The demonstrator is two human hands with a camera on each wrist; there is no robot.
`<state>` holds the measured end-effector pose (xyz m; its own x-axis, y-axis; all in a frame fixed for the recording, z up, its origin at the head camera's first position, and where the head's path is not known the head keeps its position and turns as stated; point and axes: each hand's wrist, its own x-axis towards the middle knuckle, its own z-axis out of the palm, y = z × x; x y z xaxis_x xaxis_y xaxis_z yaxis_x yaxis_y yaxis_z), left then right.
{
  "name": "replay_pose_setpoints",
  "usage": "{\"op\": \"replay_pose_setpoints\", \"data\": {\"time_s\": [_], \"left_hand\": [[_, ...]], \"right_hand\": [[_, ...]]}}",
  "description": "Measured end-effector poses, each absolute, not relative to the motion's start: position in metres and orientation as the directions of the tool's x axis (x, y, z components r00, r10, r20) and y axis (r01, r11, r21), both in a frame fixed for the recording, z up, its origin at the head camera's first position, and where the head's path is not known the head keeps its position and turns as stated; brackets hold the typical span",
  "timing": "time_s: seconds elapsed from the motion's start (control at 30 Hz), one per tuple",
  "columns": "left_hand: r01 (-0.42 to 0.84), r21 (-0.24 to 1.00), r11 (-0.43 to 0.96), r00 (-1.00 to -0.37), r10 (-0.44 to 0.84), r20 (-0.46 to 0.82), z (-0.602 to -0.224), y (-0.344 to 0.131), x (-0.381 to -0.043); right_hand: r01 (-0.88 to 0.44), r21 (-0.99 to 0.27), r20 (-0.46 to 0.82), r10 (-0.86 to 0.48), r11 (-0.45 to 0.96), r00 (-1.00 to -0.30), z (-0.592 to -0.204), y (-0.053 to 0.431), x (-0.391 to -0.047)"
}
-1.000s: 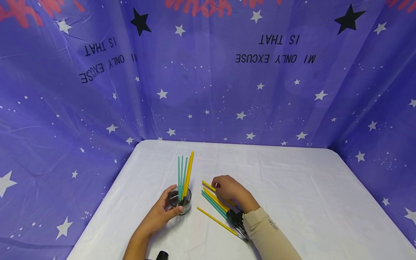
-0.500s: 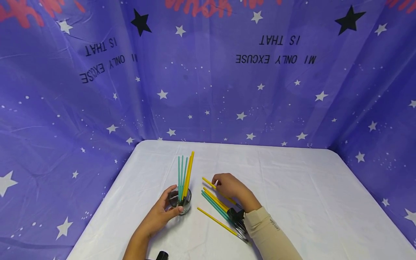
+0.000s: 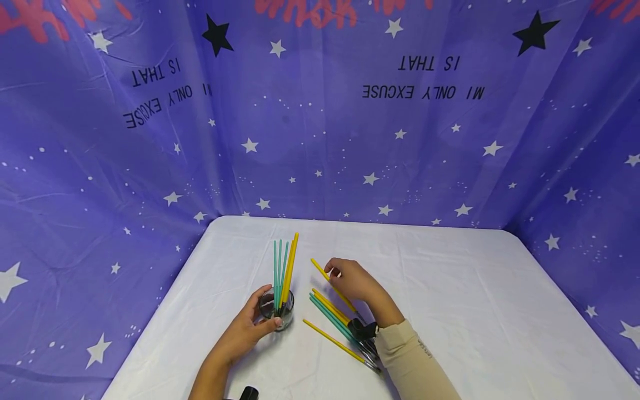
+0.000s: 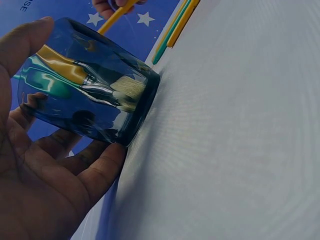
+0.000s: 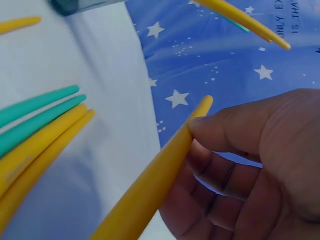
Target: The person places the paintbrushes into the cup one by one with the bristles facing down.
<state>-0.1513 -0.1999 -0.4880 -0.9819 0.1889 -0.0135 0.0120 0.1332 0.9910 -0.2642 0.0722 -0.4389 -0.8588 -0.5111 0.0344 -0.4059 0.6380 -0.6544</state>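
My left hand (image 3: pixel 245 325) holds a clear glass cup (image 4: pixel 95 85) by its side, thumb and fingers curled around it. Several paintbrushes stand in the cup bristles down, with teal handles (image 3: pixel 275 266) and yellow handles (image 3: pixel 290 266) rising above the rim. Between thumb and fingers, my right hand (image 3: pixel 352 279) pinches a yellow paintbrush (image 5: pixel 155 185) near its handle end. That brush slants above a loose pile of yellow and teal paintbrushes (image 3: pixel 330 311) on the table. One more yellow paintbrush (image 3: pixel 332 340) lies apart, nearer the front.
A white cloth covers the table (image 3: pixel 450 294). Purple star-patterned curtains (image 3: pixel 320 139) hang behind it and on both sides. A small black object (image 3: pixel 249 393) shows at the bottom edge, beside the left forearm.
My right hand has moved slightly up and away from the pile, lifting the handle end of the yellow paintbrush with it. The left hand and cup have stayed in place.
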Motion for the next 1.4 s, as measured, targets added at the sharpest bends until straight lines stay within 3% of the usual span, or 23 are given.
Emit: {"op": "replay_pose_setpoints", "data": {"time_s": [0.8,1.4], "left_hand": [[0.021,0.988,0.152,-0.986,0.166,-0.005,-0.489,-0.200,-0.151],[0.023,0.986,0.162,-0.986,0.169,-0.005,-0.491,-0.200,-0.151]], "right_hand": [[-0.311,-0.837,0.121,-0.402,0.450,-0.908,-0.421,0.040,-0.253],[-0.237,-0.953,0.193,-0.223,0.189,-0.956,-0.410,0.027,-0.244]]}}
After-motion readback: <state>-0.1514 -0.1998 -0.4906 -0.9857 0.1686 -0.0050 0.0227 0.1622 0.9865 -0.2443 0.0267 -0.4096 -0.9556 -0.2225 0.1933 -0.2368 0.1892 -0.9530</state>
